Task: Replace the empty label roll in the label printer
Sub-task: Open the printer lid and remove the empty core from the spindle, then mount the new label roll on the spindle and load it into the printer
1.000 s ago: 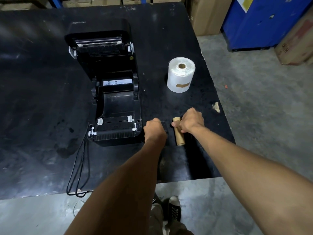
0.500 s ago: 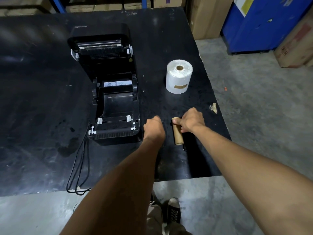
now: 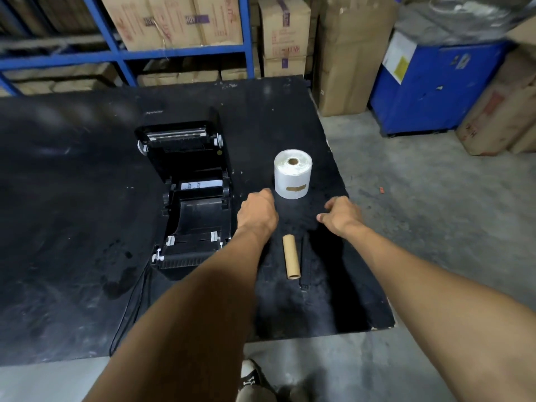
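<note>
A black label printer [image 3: 191, 204] stands on the black table [image 3: 72, 227] with its lid tipped back and its roll bay bare. A full white label roll [image 3: 293, 174] stands upright to its right. The empty cardboard core [image 3: 291, 256] lies flat nearer the front edge, with a thin black spindle [image 3: 302, 256] beside it. My left hand [image 3: 256, 213] hovers just left of the white roll, fingers loosely curled, holding nothing. My right hand [image 3: 340, 216] hovers right of and below the roll, fingers apart, also holding nothing.
Black cables [image 3: 130, 309] trail from the printer's front over the table's near edge. The table's right edge runs close to the roll, with concrete floor [image 3: 435, 227] beyond. Cardboard boxes [image 3: 284, 33], blue shelving [image 3: 121, 53] and a blue cabinet [image 3: 435, 88] stand behind.
My right hand let go of the cardboard core, which now lies on the table. Both hands moved forward toward the white roll. The camera tilted up.
</note>
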Demonstrator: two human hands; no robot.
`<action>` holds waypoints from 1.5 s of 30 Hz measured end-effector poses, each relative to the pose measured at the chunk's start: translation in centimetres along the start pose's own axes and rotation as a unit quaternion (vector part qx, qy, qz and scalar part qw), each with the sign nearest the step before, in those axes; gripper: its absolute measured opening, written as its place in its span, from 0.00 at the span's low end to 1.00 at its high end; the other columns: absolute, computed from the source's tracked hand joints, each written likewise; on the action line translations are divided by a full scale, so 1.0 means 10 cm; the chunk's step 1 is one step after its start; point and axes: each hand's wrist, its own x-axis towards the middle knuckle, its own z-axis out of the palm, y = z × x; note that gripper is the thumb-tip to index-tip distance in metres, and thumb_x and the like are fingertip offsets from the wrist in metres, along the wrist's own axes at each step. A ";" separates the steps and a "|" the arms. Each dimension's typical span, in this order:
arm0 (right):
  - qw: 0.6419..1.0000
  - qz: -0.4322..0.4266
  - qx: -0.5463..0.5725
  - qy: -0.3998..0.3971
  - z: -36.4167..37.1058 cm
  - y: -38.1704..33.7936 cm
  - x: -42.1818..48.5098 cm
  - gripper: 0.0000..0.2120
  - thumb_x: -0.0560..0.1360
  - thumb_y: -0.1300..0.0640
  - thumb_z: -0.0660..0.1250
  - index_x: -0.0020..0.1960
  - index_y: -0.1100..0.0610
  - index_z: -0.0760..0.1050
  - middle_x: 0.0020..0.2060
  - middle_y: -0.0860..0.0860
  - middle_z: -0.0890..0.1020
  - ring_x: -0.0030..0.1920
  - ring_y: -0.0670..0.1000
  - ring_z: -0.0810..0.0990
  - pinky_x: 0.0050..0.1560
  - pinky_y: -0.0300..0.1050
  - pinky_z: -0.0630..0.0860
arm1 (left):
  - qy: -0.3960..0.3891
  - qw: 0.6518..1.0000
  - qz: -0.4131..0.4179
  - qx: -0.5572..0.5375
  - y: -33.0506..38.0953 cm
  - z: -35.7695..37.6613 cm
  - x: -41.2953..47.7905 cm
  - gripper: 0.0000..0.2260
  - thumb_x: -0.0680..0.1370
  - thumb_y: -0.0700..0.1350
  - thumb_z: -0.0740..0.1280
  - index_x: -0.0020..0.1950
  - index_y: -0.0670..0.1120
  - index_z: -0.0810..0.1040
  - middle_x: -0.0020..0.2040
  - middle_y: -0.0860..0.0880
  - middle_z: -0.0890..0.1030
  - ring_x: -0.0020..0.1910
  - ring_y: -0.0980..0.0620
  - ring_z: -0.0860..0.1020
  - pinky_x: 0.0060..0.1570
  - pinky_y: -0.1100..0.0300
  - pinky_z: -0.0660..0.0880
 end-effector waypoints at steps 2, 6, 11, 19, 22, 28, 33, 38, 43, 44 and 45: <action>1.000 -0.002 0.018 -0.006 -0.13 -0.06 0.11 0.24 0.75 0.56 0.73 0.69 0.57 0.74 0.66 0.58 0.78 0.66 0.60 0.77 0.66 0.50 0.73 | 0.007 1.000 0.017 -0.006 0.14 -0.12 0.13 0.10 0.78 0.38 0.63 0.59 0.43 0.76 0.58 0.40 0.78 0.57 0.37 0.77 0.52 0.49 0.75; 0.999 -0.010 0.015 -0.027 -0.11 -0.07 0.19 0.33 0.73 0.55 0.76 0.75 0.55 0.68 0.67 0.58 0.78 0.67 0.60 0.76 0.69 0.52 0.72 | 0.001 0.999 0.046 0.016 0.21 -0.11 0.26 0.13 0.79 0.40 0.66 0.63 0.42 0.74 0.60 0.40 0.75 0.58 0.37 0.76 0.57 0.47 0.76; 0.998 0.001 0.019 -0.051 0.01 -0.14 0.58 0.39 0.70 0.57 0.78 0.77 0.52 0.64 0.68 0.57 0.77 0.69 0.59 0.75 0.70 0.56 0.71 | -0.032 0.995 0.082 0.047 0.28 0.01 0.78 0.21 0.79 0.44 0.69 0.71 0.44 0.70 0.66 0.41 0.70 0.65 0.41 0.71 0.63 0.47 0.73; 0.993 0.039 -0.016 -0.112 0.19 -0.11 1.15 0.43 0.67 0.58 0.79 0.78 0.50 0.64 0.70 0.54 0.76 0.70 0.57 0.75 0.71 0.51 0.71 | -0.106 0.967 0.133 0.189 0.32 0.38 1.49 0.31 0.75 0.61 0.70 0.74 0.52 0.66 0.72 0.41 0.59 0.73 0.40 0.55 0.72 0.38 0.60; 0.990 0.050 -0.018 -0.133 0.21 -0.11 1.27 0.46 0.65 0.58 0.81 0.78 0.49 0.63 0.72 0.54 0.75 0.71 0.56 0.74 0.71 0.50 0.70 | -0.108 0.962 0.167 0.190 0.28 0.44 1.66 0.30 0.74 0.63 0.69 0.71 0.49 0.72 0.74 0.39 0.57 0.75 0.39 0.51 0.73 0.37 0.58; 0.985 0.044 0.005 -0.165 0.25 -0.15 1.38 0.49 0.63 0.59 0.82 0.78 0.47 0.63 0.72 0.54 0.75 0.71 0.55 0.73 0.69 0.53 0.72 | -0.118 0.968 0.188 0.119 0.26 0.45 1.80 0.31 0.74 0.61 0.70 0.70 0.43 0.74 0.79 0.38 0.52 0.79 0.40 0.44 0.77 0.43 0.49; 0.978 0.071 0.121 -0.155 0.10 -0.17 1.33 0.40 0.66 0.57 0.80 0.72 0.39 0.67 0.55 0.46 0.81 0.53 0.53 0.82 0.48 0.51 0.83 | -0.119 0.989 0.078 -0.025 0.35 0.36 1.76 0.32 0.75 0.58 0.71 0.70 0.36 0.72 0.79 0.39 0.57 0.79 0.43 0.54 0.76 0.51 0.57; 0.952 0.068 0.259 -0.150 -0.11 -0.20 1.14 0.39 0.69 0.60 0.78 0.73 0.39 0.66 0.57 0.49 0.83 0.54 0.54 0.83 0.54 0.53 0.80 | -0.106 0.945 -0.085 -0.298 0.33 0.25 1.49 0.24 0.73 0.56 0.73 0.55 0.35 0.81 0.53 0.39 0.84 0.53 0.41 0.82 0.51 0.52 0.78; 0.942 0.026 0.300 -0.146 -0.28 -0.24 0.78 0.35 0.68 0.58 0.79 0.69 0.38 0.71 0.56 0.49 0.84 0.57 0.52 0.83 0.58 0.55 0.79 | -0.100 0.881 -0.114 -0.448 0.22 0.13 1.03 0.19 0.73 0.55 0.72 0.51 0.40 0.84 0.47 0.42 0.87 0.44 0.46 0.86 0.45 0.56 0.80; 0.941 0.015 0.303 -0.152 -0.31 -0.26 0.69 0.33 0.68 0.57 0.79 0.68 0.39 0.72 0.55 0.49 0.85 0.56 0.52 0.83 0.58 0.56 0.79 | -0.098 0.868 -0.114 -0.473 0.21 0.10 0.93 0.18 0.73 0.56 0.72 0.49 0.41 0.84 0.46 0.43 0.87 0.43 0.46 0.86 0.44 0.57 0.80; 0.940 0.003 0.303 -0.156 -0.33 -0.28 0.60 0.32 0.67 0.57 0.79 0.67 0.39 0.73 0.53 0.48 0.86 0.55 0.51 0.84 0.59 0.57 0.80 | -0.097 0.854 -0.117 -0.498 0.19 0.07 0.81 0.18 0.72 0.58 0.71 0.48 0.43 0.85 0.46 0.43 0.88 0.43 0.45 0.86 0.46 0.56 0.81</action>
